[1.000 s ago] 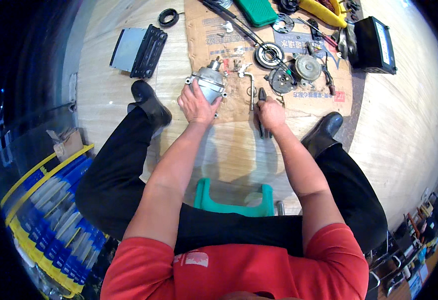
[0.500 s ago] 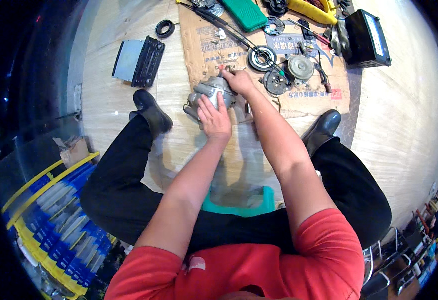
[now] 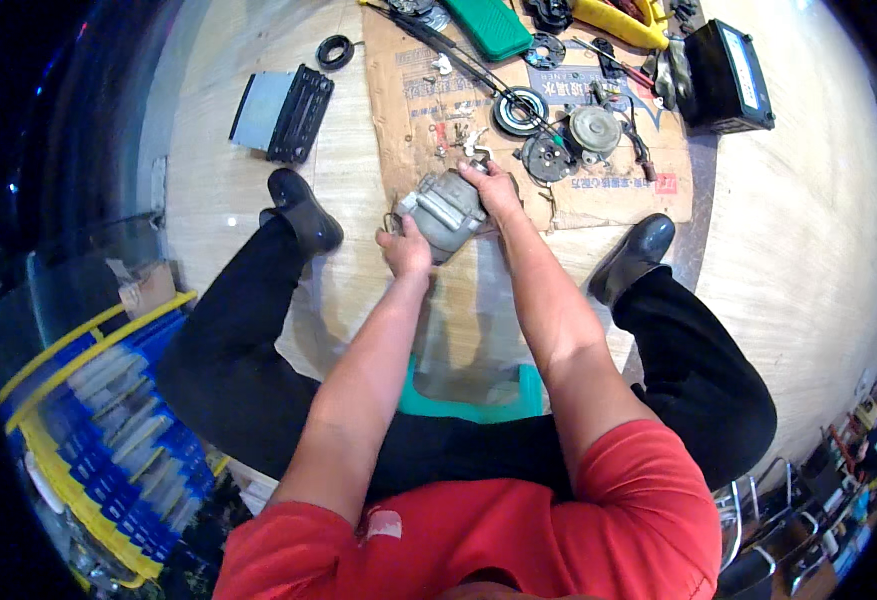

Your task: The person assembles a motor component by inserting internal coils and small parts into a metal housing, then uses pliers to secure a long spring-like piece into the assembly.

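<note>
In the head view, the person's two bare hands are apart, with a grey metal housing (image 3: pixel 443 215) between them. It is at the near edge of a flattened cardboard sheet (image 3: pixel 598 208), close to the near left corner; whether it bears on anything below cannot be told. The left hand (image 3: pixel 405 248) grips its near left side, thumb laid on top, the fingers partly hidden. The right hand (image 3: pixel 494 192) pinches its far right end, fingers bent around the edge

Toward the middle of the sheet lie a black-and-silver ring (image 3: pixel 520 110), a dark round plate (image 3: pixel 548 157) and a round metal part (image 3: pixel 593 130) just beside each other. Along the far edge are a green case (image 3: pixel 488 25) and a yellow container (image 3: pixel 623 20). A black battery (image 3: pixel 723 75) stands by the right edge, grey gloves (image 3: pixel 673 75) next to it. Beyond the left edge, on the pale floor (image 3: pixel 798 200), are a silver-and-black box (image 3: pixel 283 112) and a black ring (image 3: pixel 334 52). The right boot (image 3: pixel 648 245) is near the sheet's near right corner
</note>
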A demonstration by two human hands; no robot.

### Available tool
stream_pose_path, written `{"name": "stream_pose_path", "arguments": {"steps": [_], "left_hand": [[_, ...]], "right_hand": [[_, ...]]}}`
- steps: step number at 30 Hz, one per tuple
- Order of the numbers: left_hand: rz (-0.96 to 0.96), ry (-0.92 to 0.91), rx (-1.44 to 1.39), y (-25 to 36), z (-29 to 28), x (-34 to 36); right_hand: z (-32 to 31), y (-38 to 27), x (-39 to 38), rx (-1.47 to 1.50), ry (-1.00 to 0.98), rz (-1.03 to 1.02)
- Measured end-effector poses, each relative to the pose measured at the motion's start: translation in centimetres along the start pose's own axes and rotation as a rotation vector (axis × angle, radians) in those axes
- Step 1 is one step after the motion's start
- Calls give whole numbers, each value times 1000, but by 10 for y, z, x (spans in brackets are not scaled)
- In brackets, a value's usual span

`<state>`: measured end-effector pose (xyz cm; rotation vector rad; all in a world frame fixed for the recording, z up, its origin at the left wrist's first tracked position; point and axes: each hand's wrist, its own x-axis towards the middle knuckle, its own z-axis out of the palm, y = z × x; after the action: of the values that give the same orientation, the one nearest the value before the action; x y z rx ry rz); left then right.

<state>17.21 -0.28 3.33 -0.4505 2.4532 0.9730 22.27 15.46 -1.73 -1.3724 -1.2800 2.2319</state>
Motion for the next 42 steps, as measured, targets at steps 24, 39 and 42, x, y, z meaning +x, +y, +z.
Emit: {"name": "stream_pose_path", "arguments": {"steps": [24, 39, 42], "left_hand": [[-20, 164, 150, -7, -7, 33], [-79, 129, 132, 4, 16, 33], [-64, 114, 156, 15, 24, 17]], "right_hand": [[19, 10, -38, 140, 63, -82], [-82, 55, -55, -1763, 35, -743], [-72, 61, -61, -1811, -28, -666]]}}
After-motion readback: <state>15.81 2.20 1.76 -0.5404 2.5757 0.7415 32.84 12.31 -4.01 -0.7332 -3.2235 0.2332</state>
